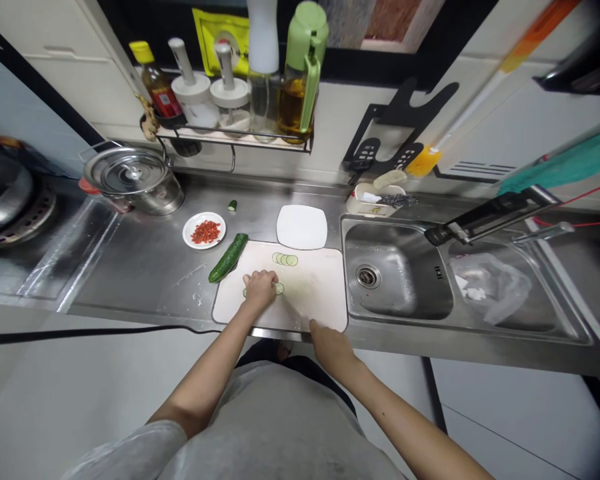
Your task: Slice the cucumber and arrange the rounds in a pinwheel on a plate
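Note:
My left hand [261, 291] presses down, fingers curled, on a cut piece of cucumber [279, 289] on the white cutting board [325, 293]. Most of that piece is hidden under the fingers. Closed round a knife [297, 312], my right hand [330, 345] is at the board's front edge; the blade is faint and points toward the cucumber. A short row of overlapping cucumber slices [285, 259] lies near the board's back edge. An uncut-looking cucumber [229, 258] rests against the board's left side, partly on the steel counter.
Behind the board stands a white square plate [301, 227]. A small plate [187, 231] of chopped red bits and a cucumber end [233, 205] are at the back left, near a lidded pot [145, 193]. To the right is a sink [400, 303]. A bottle rack [235, 133] hangs above.

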Motion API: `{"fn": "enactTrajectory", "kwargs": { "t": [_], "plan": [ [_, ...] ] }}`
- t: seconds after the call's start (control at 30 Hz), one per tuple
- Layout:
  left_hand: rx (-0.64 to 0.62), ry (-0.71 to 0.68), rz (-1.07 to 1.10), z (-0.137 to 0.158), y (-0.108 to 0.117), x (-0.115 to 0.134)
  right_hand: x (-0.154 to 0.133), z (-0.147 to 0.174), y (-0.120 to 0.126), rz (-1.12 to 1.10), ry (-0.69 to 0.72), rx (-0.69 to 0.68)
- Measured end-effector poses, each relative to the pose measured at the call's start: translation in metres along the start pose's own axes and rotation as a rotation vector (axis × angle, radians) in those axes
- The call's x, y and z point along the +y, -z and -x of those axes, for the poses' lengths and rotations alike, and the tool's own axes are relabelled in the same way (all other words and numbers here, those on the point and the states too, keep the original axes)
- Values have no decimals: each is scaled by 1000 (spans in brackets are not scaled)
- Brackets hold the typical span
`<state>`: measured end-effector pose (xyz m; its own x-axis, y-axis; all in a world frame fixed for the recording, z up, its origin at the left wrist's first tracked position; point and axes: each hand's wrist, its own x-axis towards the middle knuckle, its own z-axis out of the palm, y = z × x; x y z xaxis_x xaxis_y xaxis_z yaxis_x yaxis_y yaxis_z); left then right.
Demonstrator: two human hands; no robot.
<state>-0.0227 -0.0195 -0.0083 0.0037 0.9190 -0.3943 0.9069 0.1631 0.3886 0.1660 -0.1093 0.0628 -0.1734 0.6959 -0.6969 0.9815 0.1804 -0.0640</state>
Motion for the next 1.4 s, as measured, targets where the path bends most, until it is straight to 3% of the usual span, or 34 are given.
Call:
{"fn": "enactTrajectory", "kwargs": {
  "t": [0.23, 0.37, 0.5, 0.8, 1.0, 1.1, 1.2, 1.4],
  "plan": [
    [10, 42, 108, 16, 12, 3, 15, 0, -15, -82, 43, -21],
    [-5, 171, 240, 31, 25, -19, 17, -1, -14, -105, 48, -17],
    [25, 255, 221, 37, 29, -47, 17, 0, -9, -85, 43, -43],
    [140, 195, 105, 33, 23, -66, 23, -5, -14, -124, 67, 6],
    [248, 131, 206, 27, 18, -36, 36, -8, -15, -397, 133, 70],
    [223, 19, 229, 12, 13, -8, 44, -10, -16, -479, 59, 121],
    [198, -8, 211, -4, 8, 12, 51, -12, -18, -532, -18, 164],
    [208, -16, 155, -28, 2, 28, 66, -16, -26, -562, -106, 228]
  ]
}}
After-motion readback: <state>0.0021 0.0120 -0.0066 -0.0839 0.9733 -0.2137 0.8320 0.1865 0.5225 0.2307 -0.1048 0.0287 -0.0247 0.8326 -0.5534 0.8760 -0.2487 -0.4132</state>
